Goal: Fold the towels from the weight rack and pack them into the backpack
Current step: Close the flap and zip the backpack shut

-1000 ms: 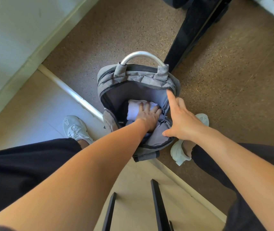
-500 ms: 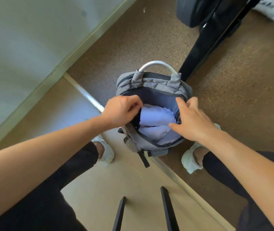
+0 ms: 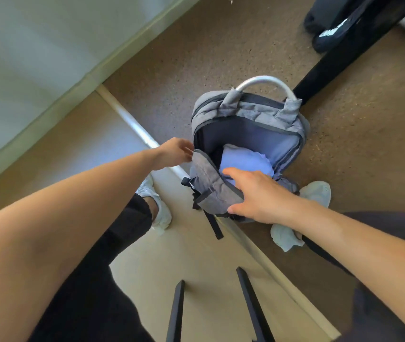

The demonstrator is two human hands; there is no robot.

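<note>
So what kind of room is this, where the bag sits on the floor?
Probably a gym or workout room. The floor is brown speckled matting, like rubber gym flooring, a black metal frame leg that could be a rack stands behind the grey backpack, and a folded towel sits inside it.

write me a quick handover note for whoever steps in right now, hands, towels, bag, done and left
Left hand: pinching the left edge of the grey fabric backpack at the zip line, by the open front flap.
Right hand: spread over the flap's lower edge, fingers at the opening; grip unclear.
Pale blue folded towels: inside the main compartment, backpack upright on the brown speckled floor.
Done: towels packed.
Left: probably zipping the backpack shut; no towels in view outside it.
</note>
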